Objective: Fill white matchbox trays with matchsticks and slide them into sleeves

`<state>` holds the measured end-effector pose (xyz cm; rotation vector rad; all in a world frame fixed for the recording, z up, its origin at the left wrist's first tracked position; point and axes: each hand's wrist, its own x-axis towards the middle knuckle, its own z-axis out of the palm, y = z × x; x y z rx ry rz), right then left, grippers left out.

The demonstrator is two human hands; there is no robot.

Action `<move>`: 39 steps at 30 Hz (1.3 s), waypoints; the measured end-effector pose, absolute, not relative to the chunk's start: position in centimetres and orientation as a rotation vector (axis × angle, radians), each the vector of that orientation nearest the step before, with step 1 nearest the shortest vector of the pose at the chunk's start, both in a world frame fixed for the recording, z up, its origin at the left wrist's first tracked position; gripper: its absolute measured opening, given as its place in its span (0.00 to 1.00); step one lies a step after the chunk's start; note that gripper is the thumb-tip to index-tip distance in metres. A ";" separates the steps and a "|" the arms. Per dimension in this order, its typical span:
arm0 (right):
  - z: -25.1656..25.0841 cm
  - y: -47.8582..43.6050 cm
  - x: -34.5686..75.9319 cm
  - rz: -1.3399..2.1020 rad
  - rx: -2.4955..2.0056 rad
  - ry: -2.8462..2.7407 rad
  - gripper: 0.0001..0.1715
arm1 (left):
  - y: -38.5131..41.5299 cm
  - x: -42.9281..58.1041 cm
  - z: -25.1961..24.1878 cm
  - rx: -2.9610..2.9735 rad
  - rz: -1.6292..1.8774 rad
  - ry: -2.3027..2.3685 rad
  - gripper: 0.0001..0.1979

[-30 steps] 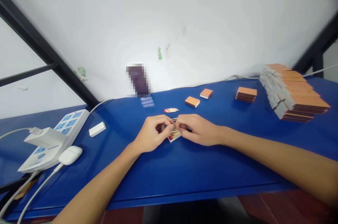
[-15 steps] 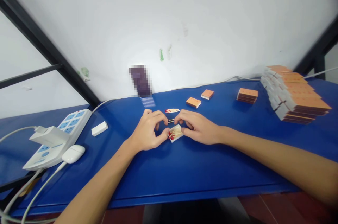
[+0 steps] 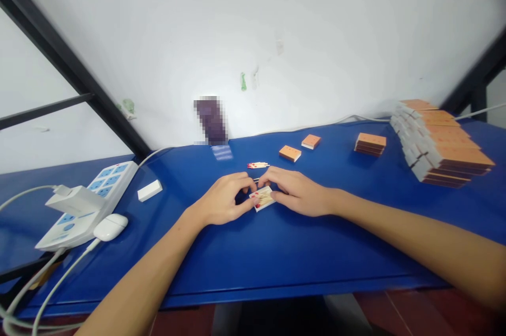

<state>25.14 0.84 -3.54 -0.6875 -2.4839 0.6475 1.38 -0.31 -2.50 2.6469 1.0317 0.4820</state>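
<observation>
A small white matchbox tray [image 3: 263,198] with red-tipped matches lies on the blue table between my hands. My left hand [image 3: 231,196] is curled at its left side, thumb tip on the matches at the tray's left end and index finger bent at the far edge. From the right, my right hand [image 3: 290,191] holds the tray's right end with the thumb, its fingers bent over the far side. Just beyond the tray, matchsticks [image 3: 256,180] show partly between the fingertips. A small bunch of red-tipped matches [image 3: 258,165] lies farther back.
Two orange matchboxes [image 3: 290,153] lie behind my right hand. A short stack [image 3: 370,144] and a large stack of matchboxes [image 3: 454,146] stand at the right. At the left are a white box [image 3: 149,191], a power strip [image 3: 114,180] and a white charging case [image 3: 110,227].
My left thumb has moved a little right, onto the matches in the tray, and the left fingers have come closer to the right ones. My right hand has barely moved.
</observation>
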 end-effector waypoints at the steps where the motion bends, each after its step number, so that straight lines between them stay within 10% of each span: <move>1: -3.5 0.8 25.1 0.649 -0.691 -2.496 0.18 | -0.3 1.4 -2.6 2.623 0.493 1.037 0.10; 39: -5.0 1.7 24.9 0.401 -0.934 -2.328 0.17 | -0.7 1.9 -2.6 2.803 0.423 1.210 0.13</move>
